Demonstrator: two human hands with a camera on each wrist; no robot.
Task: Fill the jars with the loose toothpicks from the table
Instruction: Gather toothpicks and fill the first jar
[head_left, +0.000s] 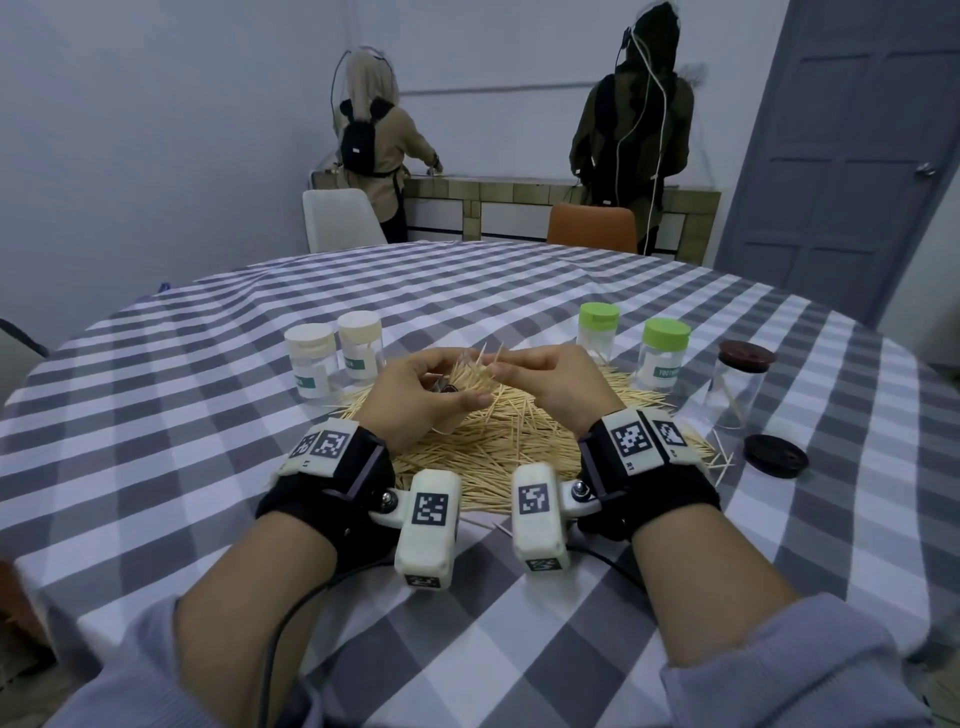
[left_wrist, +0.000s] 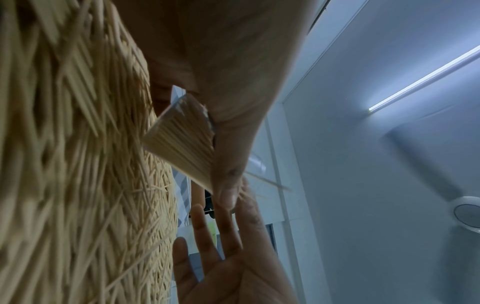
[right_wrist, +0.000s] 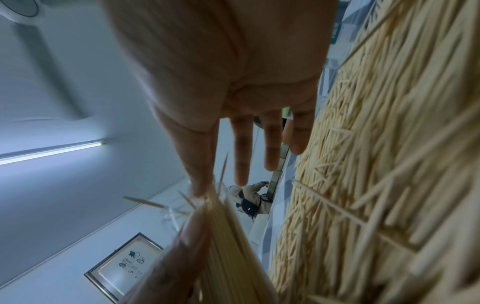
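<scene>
Left hand (head_left: 415, 395) grips a clear jar (left_wrist: 182, 137) tilted above the toothpick pile (head_left: 498, 441) — jar already packed with toothpicks. Right hand (head_left: 550, 384) pinches a few toothpicks (head_left: 491, 358) at the jar's mouth between thumb and forefinger; other 3 fingers straight. Pile lies on the checked tablecloth (head_left: 519, 623) between both wrists. Behind it: 2 white-lidded jars (head_left: 332, 358) left, 2 green-lidded jars (head_left: 631, 345) right, 1 brown-lidded jar (head_left: 740, 384) far right — a loose brown lid (head_left: 775, 455) beside it.
</scene>
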